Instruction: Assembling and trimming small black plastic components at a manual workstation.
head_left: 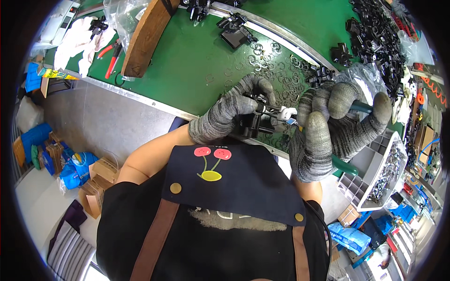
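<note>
My left hand, in a grey knitted glove, is closed around a black part with a tube-like section, just over the near edge of the bench. My right hand, gloved the same way, grips pliers with dark green handles. One handle passes under the palm and the other runs behind the fingers. The silver head of the pliers points left and meets the black part; its exact contact is too small to make out. Many thin metal rings lie scattered on the green bench top beyond my hands.
A wooden block and red-handled pliers lie at the left. Black parts are heaped at the far right, near a plastic bag. A grey divided bin of small metal pieces stands at the right. A metal rail crosses the bench.
</note>
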Demonstrator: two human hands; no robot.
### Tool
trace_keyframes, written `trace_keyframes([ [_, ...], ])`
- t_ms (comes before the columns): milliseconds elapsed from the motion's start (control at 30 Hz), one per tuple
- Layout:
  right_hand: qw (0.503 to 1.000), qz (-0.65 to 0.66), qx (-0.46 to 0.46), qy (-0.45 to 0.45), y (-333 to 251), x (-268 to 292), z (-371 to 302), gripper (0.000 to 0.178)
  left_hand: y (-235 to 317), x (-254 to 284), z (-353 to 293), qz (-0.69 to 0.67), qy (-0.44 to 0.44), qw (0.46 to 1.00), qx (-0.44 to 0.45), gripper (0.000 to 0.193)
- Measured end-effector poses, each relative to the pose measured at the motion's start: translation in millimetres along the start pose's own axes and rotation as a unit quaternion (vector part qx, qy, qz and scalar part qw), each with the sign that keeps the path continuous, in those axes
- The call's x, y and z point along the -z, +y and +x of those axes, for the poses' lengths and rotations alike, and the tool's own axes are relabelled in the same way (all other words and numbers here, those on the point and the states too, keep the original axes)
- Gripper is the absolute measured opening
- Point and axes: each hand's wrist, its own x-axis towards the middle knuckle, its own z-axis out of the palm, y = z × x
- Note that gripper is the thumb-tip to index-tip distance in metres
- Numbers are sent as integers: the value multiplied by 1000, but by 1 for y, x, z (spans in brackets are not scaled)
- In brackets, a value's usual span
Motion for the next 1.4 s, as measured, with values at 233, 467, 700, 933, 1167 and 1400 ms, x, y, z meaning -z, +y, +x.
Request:
trace_keyframes([
  [233,997,-36,52,-35,8,-8,3,92,1,7,3,-5,5,1000,8,40],
  [467,995,-69,10,-69,11,-3,6,84,8,3,1,20,15,1000,6,39],
  [700,991,-126,2,-55,9,-20,8,81,6,4,4,45,38,998,5,50],
  [933,950,-245,68,-181,20,-8,23,65,13,-3,5,21,76,994,72,35],
  [1167,900,-418,-35,-118,-3,11,8,41,0,4,-4,13,9,1000,-7,35],
  [1400,880,-373,-232,-182,20,30,-19,45,-5,3,-2,84,5,996,-24,40],
])
